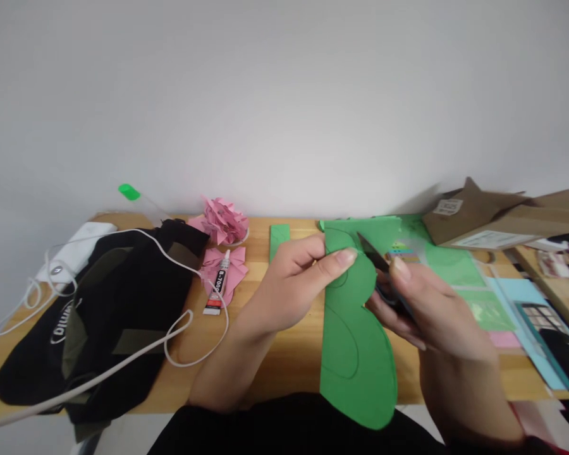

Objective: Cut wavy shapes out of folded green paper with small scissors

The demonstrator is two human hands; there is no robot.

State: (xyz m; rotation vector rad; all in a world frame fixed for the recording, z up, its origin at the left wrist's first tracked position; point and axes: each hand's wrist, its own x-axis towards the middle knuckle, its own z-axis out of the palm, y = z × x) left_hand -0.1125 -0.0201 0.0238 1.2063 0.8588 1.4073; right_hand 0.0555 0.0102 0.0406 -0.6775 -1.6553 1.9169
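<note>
A sheet of green paper [355, 354] with drawn curved outlines hangs upright in front of me, its right edge cut into rounded lobes. My left hand [298, 278] pinches its upper part, thumb on the near face. In my right hand [422, 303] is a pair of dark scissors [372, 253], fingers around the handles. The blades point up and left, close to the paper's upper right edge; whether they touch it I cannot tell. Behind the hands lies more green paper [384, 229] on the wooden table [284, 379].
On the left are a black bag [137, 284], a white cable [118, 366] and a white power strip [76, 249]. A pink paper flower [222, 221] stands behind a glue tube [218, 287] on pink paper pieces. At right sits a cardboard box [497, 218] near blue paper [516, 291].
</note>
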